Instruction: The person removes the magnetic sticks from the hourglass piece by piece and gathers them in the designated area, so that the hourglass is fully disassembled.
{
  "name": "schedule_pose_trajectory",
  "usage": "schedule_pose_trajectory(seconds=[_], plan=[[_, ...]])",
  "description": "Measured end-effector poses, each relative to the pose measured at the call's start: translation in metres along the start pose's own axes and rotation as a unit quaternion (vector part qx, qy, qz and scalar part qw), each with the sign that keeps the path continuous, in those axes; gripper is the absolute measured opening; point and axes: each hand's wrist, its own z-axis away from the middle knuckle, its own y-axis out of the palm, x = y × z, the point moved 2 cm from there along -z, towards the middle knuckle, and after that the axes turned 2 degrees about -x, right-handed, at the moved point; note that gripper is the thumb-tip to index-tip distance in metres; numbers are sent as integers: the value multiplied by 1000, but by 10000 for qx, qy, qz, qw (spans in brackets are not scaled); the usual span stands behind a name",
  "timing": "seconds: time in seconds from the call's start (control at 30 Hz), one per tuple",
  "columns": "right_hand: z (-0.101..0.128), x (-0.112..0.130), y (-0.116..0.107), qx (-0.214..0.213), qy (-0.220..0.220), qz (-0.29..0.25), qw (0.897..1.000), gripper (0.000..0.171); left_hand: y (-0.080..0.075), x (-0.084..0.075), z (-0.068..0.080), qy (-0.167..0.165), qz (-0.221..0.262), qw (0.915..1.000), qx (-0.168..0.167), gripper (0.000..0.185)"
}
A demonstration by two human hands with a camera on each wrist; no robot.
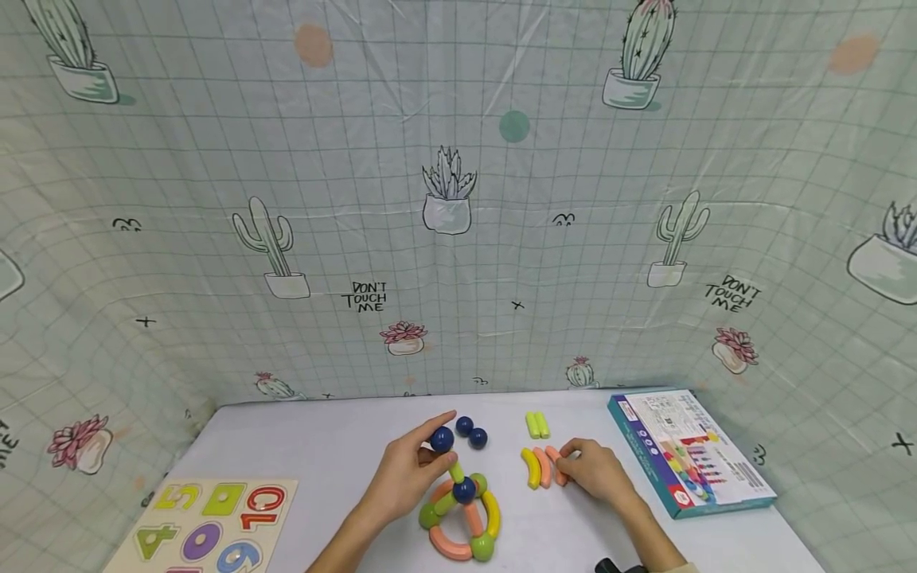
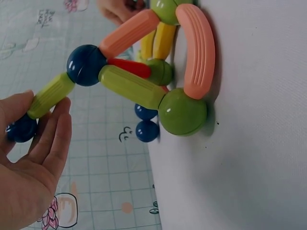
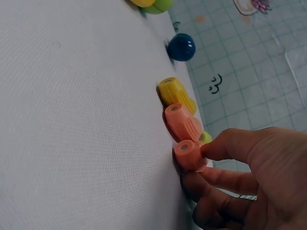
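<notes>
My left hand point(image 1: 401, 479) holds the top blue ball point(image 1: 442, 439) of a magnetic ball-and-rod model, with fingertips along the light green rod point(image 2: 52, 96) under it. That rod meets a second blue ball point(image 2: 87, 65), from which straight rods slope down to green balls point(image 2: 183, 111). Pink and yellow curved rods point(image 1: 491, 514) link these green balls in a ring on the table. To the right, my right hand point(image 1: 600, 474) pinches a pink curved rod point(image 3: 189, 155) between thumb and fingers. It is the rightmost of a row, beside another pink rod point(image 3: 182, 120) and a yellow one point(image 3: 175, 92).
Two loose blue balls point(image 1: 470, 431) lie behind the model, and two short light green rods point(image 1: 537, 425) behind the row. A toy box point(image 1: 698, 454) lies at the right, a number puzzle board point(image 1: 204, 525) at the left. A black object point(image 1: 609, 566) shows at the front edge.
</notes>
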Motion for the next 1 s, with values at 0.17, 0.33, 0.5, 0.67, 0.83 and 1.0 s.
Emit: schedule_pose_trajectory(seconds=[0.17,0.33,0.5,0.67,0.83,1.0], plan=[[1,1,1,-20,-160,-22,9999,26,2,-2,1,82,36,9999,130,73],[1,0,2,31,-206,-53,9998,27,5,-2,0,129,-129,9997,151,77],[1,0,2,47,-236,-134,9996,25,8,-2,-2,102,-94,9999,51,81],[3,3,2,-41,-314,-240,9992,20,11,-4,-2,-19,53,9999,-101,69],[3,4,1,-101,-332,-228,9991,22,12,-4,-2,-88,21,9999,-119,62],[0,7,0,-671,-267,-172,9972,27,12,-4,-2,-116,-98,9998,-145,79]])
